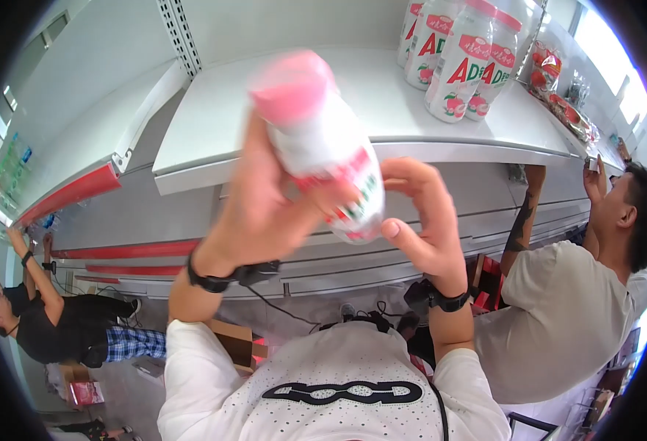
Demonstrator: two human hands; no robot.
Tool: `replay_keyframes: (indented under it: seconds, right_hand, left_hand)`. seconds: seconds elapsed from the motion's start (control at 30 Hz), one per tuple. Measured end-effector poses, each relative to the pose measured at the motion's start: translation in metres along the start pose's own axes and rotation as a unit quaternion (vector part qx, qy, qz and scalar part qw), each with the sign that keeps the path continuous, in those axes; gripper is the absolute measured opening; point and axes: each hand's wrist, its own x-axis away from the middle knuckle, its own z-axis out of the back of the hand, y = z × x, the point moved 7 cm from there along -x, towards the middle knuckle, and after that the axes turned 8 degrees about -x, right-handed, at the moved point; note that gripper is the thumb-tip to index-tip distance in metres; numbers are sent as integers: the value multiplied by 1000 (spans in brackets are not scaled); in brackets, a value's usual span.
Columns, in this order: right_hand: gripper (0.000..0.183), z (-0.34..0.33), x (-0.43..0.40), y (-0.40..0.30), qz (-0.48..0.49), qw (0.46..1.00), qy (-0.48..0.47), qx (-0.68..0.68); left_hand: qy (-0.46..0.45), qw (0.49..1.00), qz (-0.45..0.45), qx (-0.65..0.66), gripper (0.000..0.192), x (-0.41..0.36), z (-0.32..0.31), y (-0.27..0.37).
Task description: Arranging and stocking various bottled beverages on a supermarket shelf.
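Note:
My left hand [268, 204] is wrapped around a white plastic drink bottle [329, 143] with a pink cap, tilted in front of the shelf and blurred by motion. Beside the bottle's lower end, my right hand [425, 220] has its fingers apart, thumb and fingertips close to the base; whether they touch it I cannot tell. Several similar bottles with pink caps [458, 71] stand upright together at the right part of the white metal shelf [389, 121]. The held bottle hides part of the shelf's front edge.
Bagged snacks [568, 116] lie on the adjoining shelf to the right. A person in a grey shirt [560, 320] works close on my right. At left, another person in black [64, 325] reaches to a shelf with red edging [70, 193]. Below stands an opened cardboard box [232, 342].

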Motion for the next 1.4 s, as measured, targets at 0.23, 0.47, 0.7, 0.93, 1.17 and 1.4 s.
replay_keyframes:
  seconds: [0.23,0.47,0.7,0.93,1.17,1.4]
  right_hand:
    - [61,86,-42,-36,54,930,229,284]
    - [75,121,-83,-19,1,864,285,415]
    - [79,120,-85,-9,22,831,281,480]
    - [72,122,-81,-1,17,845,276,458]
    - [74,112,-85,13,-58,865,233,440]
    - [72,94,-94,21,-12,872,190,450]
  left_hand:
    - [75,983,-33,-164,52,-73,92,16]
    - [70,975,48,-206,53,-90,121,-25]
    - [2,971,111,-211,54,-98,106,-41]
    - [-52,968,145,-199,54,-72,106,-58]
    - [-61,961,189,-195,52,-49,103,-66]
    - [-35,962,194,-187,45,-37,100,-63]
